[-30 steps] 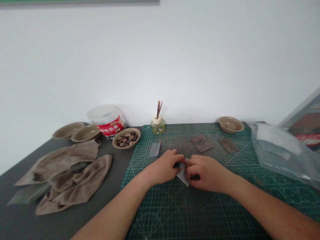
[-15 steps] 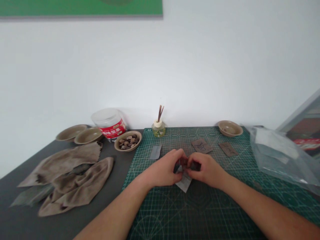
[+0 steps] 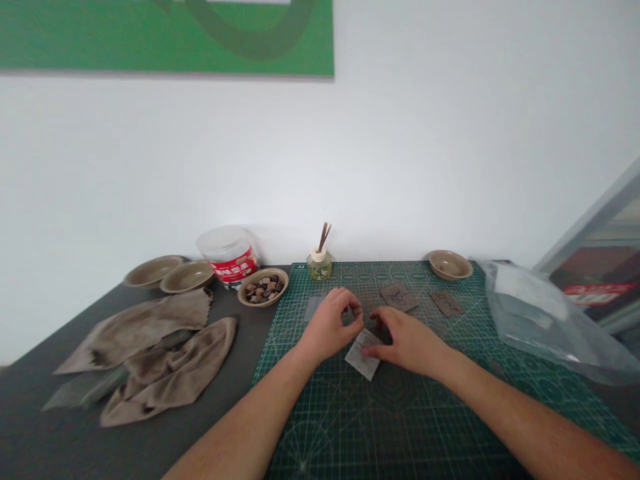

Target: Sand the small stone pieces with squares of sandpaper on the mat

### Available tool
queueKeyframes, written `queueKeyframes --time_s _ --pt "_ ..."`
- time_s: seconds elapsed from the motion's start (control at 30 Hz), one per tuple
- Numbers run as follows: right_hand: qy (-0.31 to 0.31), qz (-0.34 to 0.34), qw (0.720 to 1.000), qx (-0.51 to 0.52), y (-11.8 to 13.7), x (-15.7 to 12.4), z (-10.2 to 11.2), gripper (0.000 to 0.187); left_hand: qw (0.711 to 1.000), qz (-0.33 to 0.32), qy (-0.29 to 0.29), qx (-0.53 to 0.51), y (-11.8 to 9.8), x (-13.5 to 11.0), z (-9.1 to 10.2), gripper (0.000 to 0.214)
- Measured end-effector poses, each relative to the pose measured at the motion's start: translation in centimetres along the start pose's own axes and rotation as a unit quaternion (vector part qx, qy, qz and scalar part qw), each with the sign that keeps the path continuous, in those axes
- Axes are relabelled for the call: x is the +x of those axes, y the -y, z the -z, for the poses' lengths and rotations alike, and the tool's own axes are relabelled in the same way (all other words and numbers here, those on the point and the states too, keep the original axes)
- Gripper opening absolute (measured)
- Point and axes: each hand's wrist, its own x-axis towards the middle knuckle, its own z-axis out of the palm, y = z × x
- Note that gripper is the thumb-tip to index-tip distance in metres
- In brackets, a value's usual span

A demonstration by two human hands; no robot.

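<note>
Both hands are working at the middle of the green cutting mat (image 3: 350, 427). My left hand (image 3: 331, 328) is hovering just above it, thumb and forefinger pinching together; whatever sits between them is too small to tell. My right hand (image 3: 407, 339) is lying with its fingers bent narrow, the thumb touching the small grey sheet (image 3: 362, 359); pressing or gripping, I cannot tell. The sheet is lying flat on the mat between my hands. Two brown cards (image 3: 399, 296) are sitting just beyond, with the pebble bowl (image 3: 263, 287) off the mat's left corner.
</note>
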Motion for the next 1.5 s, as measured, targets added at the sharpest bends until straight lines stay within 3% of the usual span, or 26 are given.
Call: queueKeyframes --time_s 0.1,0.2,0.43,0.6,0.7,0.9,1.07,1.23,1.4,1.5 --pt "-0.009 -0.024 0.999 -0.039 0.4 -0.9 -1.3 0.059 0.999 -0.006 -0.026 0.027 -0.4 -0.2 -0.4 0.011" --pt "-0.021 -0.079 0.997 -0.011 0.7 -1.5 -2.4 0.057 0.999 -0.012 -0.032 0.039 -1.7 -0.4 -0.9 0.008" --pt "-0.039 -0.131 0.99 0.041 0.4 -1.6 -3.0 0.029 0.999 0.008 -0.02 0.034 -5.1 -2.8 -0.9 0.011" --pt "-0.105 -0.125 0.985 0.058 -0.1 -3.1 -3.6 0.06 0.996 0.087 -0.022 -0.003 -5.6 -6.6 -1.3 0.007" --pt "-0.112 -0.111 0.984 0.081 0.1 -3.7 -3.6 0.057 0.992 0.117 -0.031 -0.025 -5.9 -7.4 -1.8 0.005" --pt "-0.113 -0.104 0.977 0.148 -0.1 -3.6 -2.9 0.042 0.986 0.136 -0.065 -0.07 -5.4 -5.5 -2.4 0.006" --pt "-0.106 -0.081 0.966 0.222 -1.1 -3.0 -1.6 0.034 0.98 0.147 -0.048 -0.121 -4.0 -4.2 -3.1 0.015" --pt "-0.115 -0.062 0.947 0.295 -2.0 -1.5 -0.8 0.039 0.974 0.153 -0.025 -0.167 -2.9 -2.6 -3.6 0.021" --pt "-0.148 -0.057 0.92 0.358 -2.1 -0.8 -1.3 0.069 0.968 0.158 -0.044 -0.192 -2.4 -1.8 -4.0 0.02" --pt "-0.144 -0.051 0.911 0.384 -1.9 -1.3 -2.0 0.053 0.968 0.159 -0.061 -0.185 -2.1 -2.3 -4.2 0.018"
